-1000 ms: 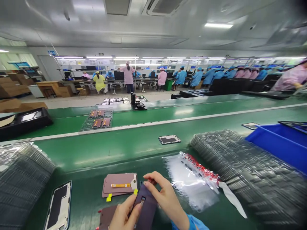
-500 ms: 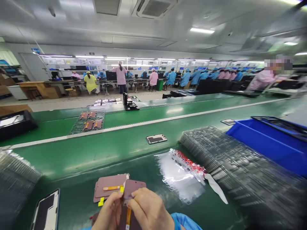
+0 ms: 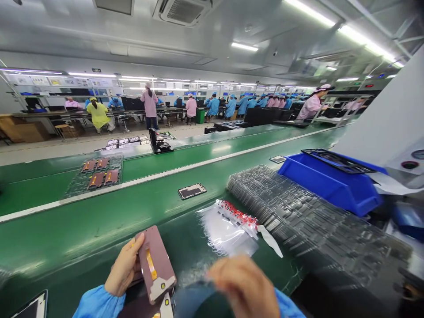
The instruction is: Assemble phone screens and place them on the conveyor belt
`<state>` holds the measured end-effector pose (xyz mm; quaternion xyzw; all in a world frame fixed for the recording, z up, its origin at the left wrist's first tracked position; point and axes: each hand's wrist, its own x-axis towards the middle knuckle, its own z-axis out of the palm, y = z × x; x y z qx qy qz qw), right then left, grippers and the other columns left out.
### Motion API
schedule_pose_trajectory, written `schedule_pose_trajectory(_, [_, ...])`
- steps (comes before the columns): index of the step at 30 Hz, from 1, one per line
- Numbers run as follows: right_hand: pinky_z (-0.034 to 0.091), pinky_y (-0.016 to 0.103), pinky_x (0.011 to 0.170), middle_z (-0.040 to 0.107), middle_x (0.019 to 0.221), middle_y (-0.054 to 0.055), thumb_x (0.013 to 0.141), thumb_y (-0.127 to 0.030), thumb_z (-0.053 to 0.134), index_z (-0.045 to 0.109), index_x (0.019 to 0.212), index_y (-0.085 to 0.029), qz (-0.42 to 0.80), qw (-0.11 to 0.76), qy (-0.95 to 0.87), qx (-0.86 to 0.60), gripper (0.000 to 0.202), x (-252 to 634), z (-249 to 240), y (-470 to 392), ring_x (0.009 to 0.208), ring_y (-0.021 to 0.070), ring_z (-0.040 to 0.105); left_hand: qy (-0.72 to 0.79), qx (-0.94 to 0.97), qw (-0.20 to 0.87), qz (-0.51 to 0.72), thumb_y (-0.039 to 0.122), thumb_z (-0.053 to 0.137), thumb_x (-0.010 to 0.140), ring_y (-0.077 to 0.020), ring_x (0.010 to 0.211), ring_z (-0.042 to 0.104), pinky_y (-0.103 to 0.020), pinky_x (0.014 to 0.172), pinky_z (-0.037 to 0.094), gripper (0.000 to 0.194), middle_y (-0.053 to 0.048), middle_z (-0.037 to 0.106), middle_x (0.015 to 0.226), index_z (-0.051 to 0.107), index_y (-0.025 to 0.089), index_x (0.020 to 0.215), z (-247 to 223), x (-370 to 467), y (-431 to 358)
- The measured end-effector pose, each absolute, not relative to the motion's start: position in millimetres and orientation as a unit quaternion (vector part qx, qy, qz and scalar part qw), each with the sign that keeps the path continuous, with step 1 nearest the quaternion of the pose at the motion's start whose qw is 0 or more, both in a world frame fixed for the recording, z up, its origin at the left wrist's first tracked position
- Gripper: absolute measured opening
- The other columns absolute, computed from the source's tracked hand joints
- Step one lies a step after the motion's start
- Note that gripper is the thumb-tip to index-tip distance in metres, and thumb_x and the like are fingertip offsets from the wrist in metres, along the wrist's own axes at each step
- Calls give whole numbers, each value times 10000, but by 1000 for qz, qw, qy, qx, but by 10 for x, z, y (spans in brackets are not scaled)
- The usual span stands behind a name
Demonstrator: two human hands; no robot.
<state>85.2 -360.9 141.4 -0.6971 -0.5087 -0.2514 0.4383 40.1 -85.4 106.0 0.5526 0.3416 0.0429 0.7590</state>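
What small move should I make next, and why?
Probably ease the right grip and the see-through sheet near it slightly away from the brown panel, with the left grip steady. The left grip holds the panel by its left side, orange strip facing up, and the sheet is close to its lower corner. The right grip is blurred, so whether it pinches the sheet is unclear.

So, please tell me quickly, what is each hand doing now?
Left hand: closed on a brown panel with an orange strip.
Right hand: blurred; open or holding something, cannot be told.
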Motion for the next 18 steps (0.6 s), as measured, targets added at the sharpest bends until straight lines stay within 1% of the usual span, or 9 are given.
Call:
schedule_pose_trajectory(1, [569, 301, 675, 712, 767, 28, 989, -251, 463, 644, 902, -232, -235, 480, -424, -731, 201, 1026, 1479, -3698, 732, 171, 677, 345, 551, 758, 42, 380, 731, 794, -182, 560, 681, -262, 511, 548, 263, -28, 713, 661, 636, 153, 887, 1084, 407, -847])
schedule_pose_trajectory(3, [553, 316, 693, 683, 743, 21, 954, -378, 502, 628, 805, -233, -179, 521, -272, -789, 244, 1449, 1516, -3829, 718, 182, 670, 343, 544, 765, 36, 346, 678, 846, -182, 593, 700, -267, 538, 569, 216, -39, 727, 695, 624, 150, 921, 1158, 406, -854])
schedule_pose_trajectory(5, [549, 326, 670, 692, 794, 45, 942, -444, 479, 627, 925, -197, -145, 521, -213, -814, 289, 1900, 1399, -3904, 703, 190, 674, 330, 534, 778, 32, 323, 637, 881, -166, 597, 699, -255, 539, 573, 180, -33, 731, 716, 616, 157, 946, 1243, 397, -883])
schedule_pose_trajectory(7, [529, 345, 678, 679, 805, 54, 916, -441, 524, 629, 890, -168, -124, 505, -160, -839, 294, 2276, 1166, -3946, 695, 190, 652, 317, 523, 791, 32, 325, 620, 894, -148, 583, 689, -241, 532, 571, 166, -17, 725, 716, 615, 169, 953, 1318, 390, -924])
schedule_pose_trajectory(9, [499, 381, 770, 655, 820, 29, 889, -404, 602, 628, 834, -164, -103, 483, -117, -861, 247, 2517, 914, -3978, 777, 190, 628, 310, 516, 798, 34, 334, 622, 893, -135, 576, 680, -233, 532, 571, 172, -7, 715, 709, 625, 172, 949, 1374, 388, -964])
schedule_pose_trajectory(11, [460, 414, 848, 635, 849, 24, 867, -377, 643, 613, 774, -170, -81, 475, -91, -872, 229, 2621, 733, -4007, 877, 204, 598, 300, 512, 804, 32, 339, 630, 886, -132, 581, 677, -234, 536, 575, 187, -14, 716, 725, 636, 166, 957, 1418, 392, -996])
schedule_pose_trajectory(14, [382, 478, 940, 607, 1019, 118, 817, -399, 669, 614, 785, -180, -58, 501, -74, -860, 228, 2587, 654, -3989, 1115, 305, 491, 283, 513, 810, 25, 350, 638, 878, -138, 594, 681, -237, 532, 571, 206, -28, 726, 763, 639, 168, 973, 1472, 435, -1046])
schedule_pose_trajectory(16, [360, 498, 960, 567, 1136, 179, 779, -488, 676, 625, 865, -182, -32, 542, -79, -836, 322, 2462, 690, -3890, 1215, 365, 401, 265, 515, 815, 17, 360, 636, 876, -146, 624, 688, -243, 552, 573, 217, -34, 730, 782, 638, 172, 984, 1497, 511, -1102])
schedule_pose_trajectory(18, [406, 485, 928, 587, 1123, 183, 722, -640, 670, 637, 884, -189, 29, 592, -107, -798, 481, 2265, 742, -3714, 1182, 375, 443, 237, 518, 822, 8, 373, 643, 868, -147, 672, 692, -249, 608, 577, 236, -36, 732, 812, 641, 173, 993, 1502, 625, -1194])
